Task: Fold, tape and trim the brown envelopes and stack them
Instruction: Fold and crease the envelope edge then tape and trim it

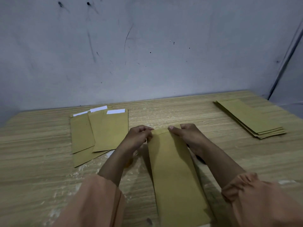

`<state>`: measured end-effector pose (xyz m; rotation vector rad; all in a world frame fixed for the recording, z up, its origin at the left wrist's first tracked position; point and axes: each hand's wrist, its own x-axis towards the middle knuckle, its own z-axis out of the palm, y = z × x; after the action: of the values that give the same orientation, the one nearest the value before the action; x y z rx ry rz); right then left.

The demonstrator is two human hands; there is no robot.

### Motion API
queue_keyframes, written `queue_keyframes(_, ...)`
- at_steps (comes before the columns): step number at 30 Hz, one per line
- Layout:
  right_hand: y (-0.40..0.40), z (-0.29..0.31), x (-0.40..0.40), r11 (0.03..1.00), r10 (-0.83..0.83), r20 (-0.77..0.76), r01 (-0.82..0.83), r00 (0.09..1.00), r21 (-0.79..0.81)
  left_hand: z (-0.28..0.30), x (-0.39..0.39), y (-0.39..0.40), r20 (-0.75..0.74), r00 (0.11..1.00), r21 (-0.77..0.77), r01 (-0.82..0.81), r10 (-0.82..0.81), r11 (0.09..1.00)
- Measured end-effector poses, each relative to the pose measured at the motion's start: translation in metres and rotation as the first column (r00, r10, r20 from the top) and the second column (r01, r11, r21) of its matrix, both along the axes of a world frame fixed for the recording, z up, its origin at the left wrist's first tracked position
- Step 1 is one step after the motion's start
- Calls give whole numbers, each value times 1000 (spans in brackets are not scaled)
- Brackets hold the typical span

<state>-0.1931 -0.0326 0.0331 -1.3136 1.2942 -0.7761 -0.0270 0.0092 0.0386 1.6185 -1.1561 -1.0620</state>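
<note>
A long brown envelope lies lengthwise on the wooden table in front of me, folded narrow. My left hand pinches its far left corner with curled fingers. My right hand holds the far right corner, its thumb pressed flat along the top edge. To the left lie several unfolded brown envelopes with white strips showing at their tops. At the far right sits a neat stack of folded envelopes.
A grey scuffed wall rises right behind the table's far edge. A dark object peeks out under my right wrist, too hidden to identify. Bare table surface shows between the envelope groups.
</note>
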Motion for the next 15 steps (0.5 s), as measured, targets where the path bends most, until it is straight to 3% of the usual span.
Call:
queue_keyframes(4, 8, -2, 2, 1000, -26, 4, 26, 1000, -5, -7, -5, 0, -22, 1000, -69, -4, 3, 998)
queue_keyframes(15, 12, -12, -6, 998, -70, 76, 70, 995, 3, -6, -4, 4, 22, 1000, -44, 22, -21, 999)
